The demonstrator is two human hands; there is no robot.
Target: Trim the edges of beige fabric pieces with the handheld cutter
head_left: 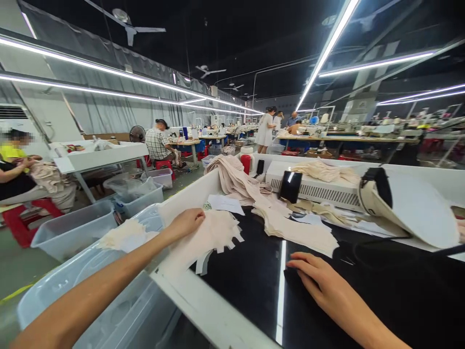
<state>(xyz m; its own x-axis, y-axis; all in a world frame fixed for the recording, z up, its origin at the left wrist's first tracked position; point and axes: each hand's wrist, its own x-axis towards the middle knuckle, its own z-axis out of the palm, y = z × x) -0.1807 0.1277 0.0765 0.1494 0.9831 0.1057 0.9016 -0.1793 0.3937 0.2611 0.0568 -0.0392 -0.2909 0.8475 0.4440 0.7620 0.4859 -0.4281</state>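
Observation:
My left hand [186, 224] is over the left rim of the table, its fingers curled together on a stack of cream cut fabric pieces [216, 228] with notched edges. The fingertips press or pinch the cloth; the exact grip is partly hidden. My right hand [316, 271] is over the glossy black tabletop [247, 291], palm down with fingers stretched out and nothing in them. Just beyond it lies another pile of cream cut pieces [298, 228]. A white paper slip [227, 204] rests behind the left stack.
Long cream strips [232, 177] drape over the far-left rim. A white slotted machine housing [316, 186], a black block [289, 186] and a red bottle [246, 162] stand behind. A clear plastic bin [90, 271] with fabric is at my left. Other people work farther back.

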